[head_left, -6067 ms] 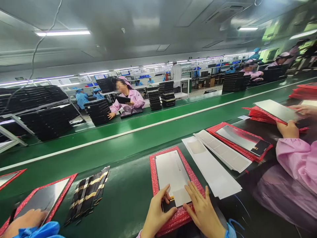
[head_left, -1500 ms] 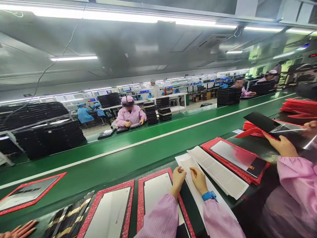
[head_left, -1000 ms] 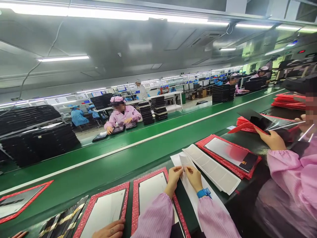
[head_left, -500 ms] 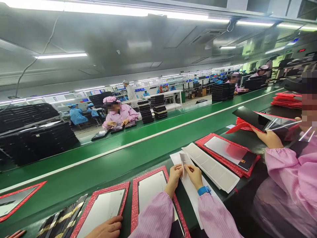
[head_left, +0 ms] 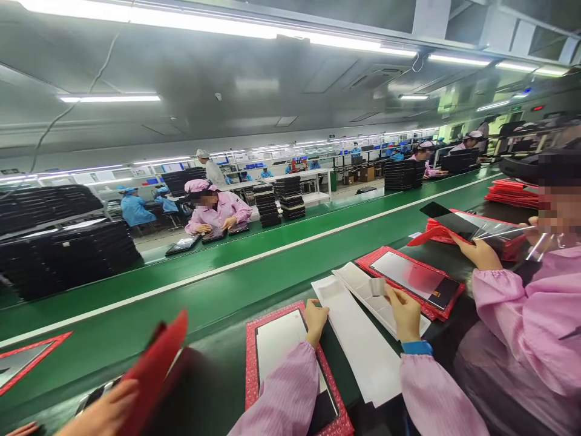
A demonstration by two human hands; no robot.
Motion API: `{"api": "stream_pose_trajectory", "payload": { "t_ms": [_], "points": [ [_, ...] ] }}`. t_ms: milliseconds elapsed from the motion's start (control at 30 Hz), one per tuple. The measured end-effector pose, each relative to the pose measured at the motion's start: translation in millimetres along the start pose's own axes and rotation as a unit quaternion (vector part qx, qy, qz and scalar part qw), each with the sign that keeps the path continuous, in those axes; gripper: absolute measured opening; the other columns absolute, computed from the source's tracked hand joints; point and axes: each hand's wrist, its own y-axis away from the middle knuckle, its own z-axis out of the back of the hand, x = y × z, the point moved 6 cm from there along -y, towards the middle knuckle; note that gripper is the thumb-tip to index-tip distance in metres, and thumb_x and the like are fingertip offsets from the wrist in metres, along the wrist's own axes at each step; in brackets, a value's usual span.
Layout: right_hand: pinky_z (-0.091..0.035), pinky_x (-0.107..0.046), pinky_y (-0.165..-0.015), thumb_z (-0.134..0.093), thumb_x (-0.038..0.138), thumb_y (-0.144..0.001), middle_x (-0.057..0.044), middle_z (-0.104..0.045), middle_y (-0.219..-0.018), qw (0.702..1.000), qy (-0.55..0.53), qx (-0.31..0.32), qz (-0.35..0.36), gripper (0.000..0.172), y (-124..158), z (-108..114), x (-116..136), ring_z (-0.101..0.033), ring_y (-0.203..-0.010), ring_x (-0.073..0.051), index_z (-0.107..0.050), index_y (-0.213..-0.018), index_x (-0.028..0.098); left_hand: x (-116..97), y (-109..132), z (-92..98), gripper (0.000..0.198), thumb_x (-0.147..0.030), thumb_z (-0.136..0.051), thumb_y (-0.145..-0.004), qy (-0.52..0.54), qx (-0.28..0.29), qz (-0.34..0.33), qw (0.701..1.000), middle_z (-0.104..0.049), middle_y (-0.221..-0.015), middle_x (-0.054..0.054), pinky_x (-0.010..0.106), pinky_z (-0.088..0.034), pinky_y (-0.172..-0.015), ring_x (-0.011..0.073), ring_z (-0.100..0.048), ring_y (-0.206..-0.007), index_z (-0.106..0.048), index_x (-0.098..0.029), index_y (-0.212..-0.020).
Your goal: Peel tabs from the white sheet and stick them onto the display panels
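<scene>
My right hand (head_left: 405, 310), with a blue band at its wrist, pinches a small grey sticker (head_left: 377, 286) above the sticker sheets (head_left: 363, 289). These long pale sheets are marked off in rectangles. To their left lies a plain white paper strip (head_left: 349, 327). My left hand (head_left: 316, 321) is closed, fingers curled, at the upper right edge of a flat display panel (head_left: 279, 336). Whether anything is in those fingers is too small to tell. The panel is white with a dark lower end and rests on a red bubble-wrap sleeve (head_left: 250, 363).
Another panel on red bubble wrap (head_left: 408, 272) lies right of the sheets. A co-worker's hand (head_left: 109, 402) at lower left holds a blurred red sleeve (head_left: 154, 369). On the right, a co-worker (head_left: 521, 315) handles a dark sheet (head_left: 447, 219). A green conveyor belt (head_left: 254, 254) runs beyond.
My hands have parted. My right hand has moved right with the grey sticker, my left stays near the panel. The co-worker at lower left has lifted a panel in its red sleeve.
</scene>
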Motion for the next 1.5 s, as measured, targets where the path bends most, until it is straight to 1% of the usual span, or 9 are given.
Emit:
{"api": "stream_pose_trajectory", "payload": {
  "t_ms": [100,200,333,467,600,733,933,1100,1500],
  "points": [
    [-0.049,-0.036,-0.079,-0.062,0.046,-0.068,-0.01,-0.067,-0.083,0.999,0.034,0.003,0.037,0.036,17,14,35,-0.062,-0.08,-0.023,-0.066,-0.081,0.012,-12,9,4.4,0.02,-0.026,-0.059,-0.078,0.011,0.003,-0.043,0.999,-0.06,-0.098,0.008,0.039,-0.041,-0.085,0.0197,-0.056,-0.092,-0.057,-0.011,-0.09],
    [-0.047,-0.036,-0.082,-0.062,0.038,-0.072,-0.008,-0.066,-0.087,0.991,0.077,0.055,0.097,0.025,58,4,67,-0.061,-0.084,-0.022,-0.066,-0.083,0.017,-31,40,15.0,0.025,-0.037,-0.052,-0.08,0.047,0.043,-0.1,0.993,-0.063,-0.087,0.007,0.031,-0.043,-0.079,0.0185,-0.058,-0.083,-0.059,-0.014,-0.079],
    [-0.047,-0.037,-0.083,-0.054,0.025,-0.08,-0.006,-0.064,-0.092,0.933,0.141,0.141,0.299,0.013,135,-26,102,-0.059,-0.089,-0.02,-0.064,-0.087,0.021,-41,101,37.5,0.035,-0.048,-0.044,-0.081,0.1,0.119,-0.145,0.977,-0.064,-0.074,0.002,0.024,-0.045,-0.063,0.0141,-0.06,-0.066,-0.059,-0.017,-0.077],
    [-0.047,-0.038,-0.081,-0.055,0.011,-0.077,-0.004,-0.064,-0.094,0.876,0.139,0.21,0.41,0.025,197,-45,110,-0.058,-0.09,-0.02,-0.06,-0.098,0.022,-18,143,66.6,0.027,-0.044,-0.059,-0.073,0.142,0.116,-0.148,0.972,-0.062,-0.071,0.002,0.022,-0.044,-0.059,0.0148,-0.057,-0.068,-0.058,-0.017,-0.072],
    [-0.043,-0.043,-0.08,-0.063,0.018,-0.073,-0.004,-0.065,-0.097,0.838,0.19,0.247,0.447,0.032,222,-52,108,-0.057,-0.092,-0.023,-0.057,-0.105,0.024,14,156,89.3,0.025,-0.04,-0.058,-0.074,0.117,0.059,-0.13,0.983,-0.06,-0.066,0.002,0.024,-0.044,-0.059,0.0152,-0.056,-0.066,-0.057,-0.017,-0.066],
    [-0.043,-0.044,-0.081,-0.067,0.031,-0.07,-0.005,-0.062,-0.101,0.838,0.197,0.289,0.419,0.038,226,-55,101,-0.054,-0.096,-0.026,-0.056,-0.106,0.024,34,161,101.6,0.023,-0.038,-0.056,-0.076,0.085,0.039,-0.123,0.988,-0.059,-0.064,0.0,0.023,-0.041,-0.056,0.0141,-0.054,-0.064,-0.055,-0.018,-0.066],
    [-0.047,-0.032,-0.071,-0.055,0.029,-0.079,-0.004,-0.057,-0.088,0.931,0.169,0.236,0.22,0.019,208,-54,71,-0.055,-0.083,-0.018,-0.054,-0.097,0.022,46,168,105.2,0.021,-0.035,-0.056,-0.077,0.082,0.072,-0.125,0.986,-0.056,-0.062,-0.001,0.021,-0.038,-0.055,0.0112,-0.049,-0.059,-0.054,-0.017,-0.066],
    [-0.043,-0.025,-0.061,-0.051,0.035,-0.082,-0.001,-0.058,-0.078,0.909,0.17,0.365,0.11,0.018,203,-60,54,-0.055,-0.071,-0.014,-0.056,-0.074,0.02,53,169,104.4,0.02,-0.034,-0.057,-0.077,0.077,0.088,-0.126,0.985,-0.056,-0.061,-0.001,0.021,-0.036,-0.056,0.0112,-0.049,-0.059,-0.054,-0.017,-0.067],
    [-0.042,-0.024,-0.067,-0.055,0.032,-0.076,0.002,-0.063,-0.071,0.87,0.158,0.467,-0.016,0.015,202,-46,41,-0.058,-0.07,-0.014,-0.062,-0.079,0.02,93,167,103.5,0.018,-0.032,-0.057,-0.075,0.044,0.088,-0.074,0.992,-0.045,-0.054,-0.005,0.02,-0.025,-0.049,0.0078,-0.035,-0.05,-0.056,-0.015,-0.072]
  ]
}}
